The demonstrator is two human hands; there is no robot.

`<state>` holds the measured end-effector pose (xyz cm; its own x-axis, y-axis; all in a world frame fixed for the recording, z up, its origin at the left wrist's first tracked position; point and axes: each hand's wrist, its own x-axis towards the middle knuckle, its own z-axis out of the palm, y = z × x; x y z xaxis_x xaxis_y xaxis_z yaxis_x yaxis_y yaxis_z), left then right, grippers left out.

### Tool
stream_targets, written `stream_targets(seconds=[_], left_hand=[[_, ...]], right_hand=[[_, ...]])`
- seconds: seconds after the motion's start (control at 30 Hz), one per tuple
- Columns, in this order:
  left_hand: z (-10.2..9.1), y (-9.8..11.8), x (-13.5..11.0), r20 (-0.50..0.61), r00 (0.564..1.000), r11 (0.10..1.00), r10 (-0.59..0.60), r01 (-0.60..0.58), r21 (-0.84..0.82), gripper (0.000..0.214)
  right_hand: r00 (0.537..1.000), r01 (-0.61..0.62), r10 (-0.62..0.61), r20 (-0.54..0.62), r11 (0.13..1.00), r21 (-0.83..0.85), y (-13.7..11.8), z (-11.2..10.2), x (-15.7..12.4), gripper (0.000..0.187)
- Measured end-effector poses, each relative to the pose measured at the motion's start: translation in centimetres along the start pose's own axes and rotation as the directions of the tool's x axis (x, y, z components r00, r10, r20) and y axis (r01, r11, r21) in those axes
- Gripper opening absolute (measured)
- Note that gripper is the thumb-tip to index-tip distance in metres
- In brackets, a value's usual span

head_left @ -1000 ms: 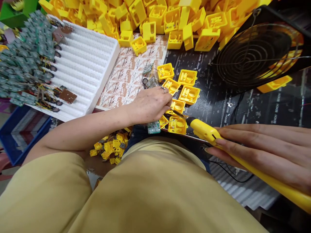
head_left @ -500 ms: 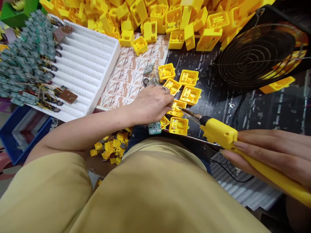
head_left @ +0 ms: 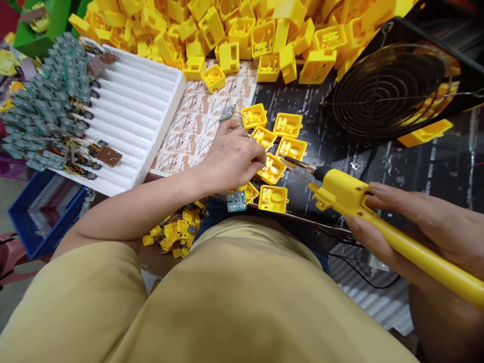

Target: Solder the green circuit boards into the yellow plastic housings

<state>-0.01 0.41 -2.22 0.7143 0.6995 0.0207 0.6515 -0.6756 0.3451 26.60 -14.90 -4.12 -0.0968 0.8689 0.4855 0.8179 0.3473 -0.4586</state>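
My right hand grips a yellow soldering iron with a metal tip and a thin wire guide beside it. The tip is over the small yellow housings, near the right edge of the housing under my left fingertips. My left hand, wearing a ring, has its thumb and finger pinched at that housing; whatever is between them is hidden. More open yellow housings, such as one at the far end, lie around it. A green circuit board rests at the near table edge, and another board lies beyond my left hand.
Yellow housings are heaped along the back. A black fan with a wire grille stands at right. On the left, a white ribbed foam tray bears many wired circuit boards. A blue crate sits below it.
The soldering iron's tip has moved up and right from the housing. My left hand has shifted slightly, and the round black part beside it is no longer visible. The whole view has shifted a little.
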Motion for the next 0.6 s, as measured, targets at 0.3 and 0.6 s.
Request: stream_targets(seconds=[0.3,0.6], left_hand=[[0.0,-0.2,0.8,0.025,0.999,0.999,-0.021,0.020,0.031,0.014],[-0.1,-0.4,0.2,0.051,0.999,0.999,-0.003,0.000,0.044,0.025]], right_hand=[[0.972,-0.234,0.233,0.016,0.971,0.040,-3.5,-0.5,-0.1,0.040],[0.937,-0.342,0.339,0.087,0.939,0.022,-4.3,-0.9,-0.6,0.039]])
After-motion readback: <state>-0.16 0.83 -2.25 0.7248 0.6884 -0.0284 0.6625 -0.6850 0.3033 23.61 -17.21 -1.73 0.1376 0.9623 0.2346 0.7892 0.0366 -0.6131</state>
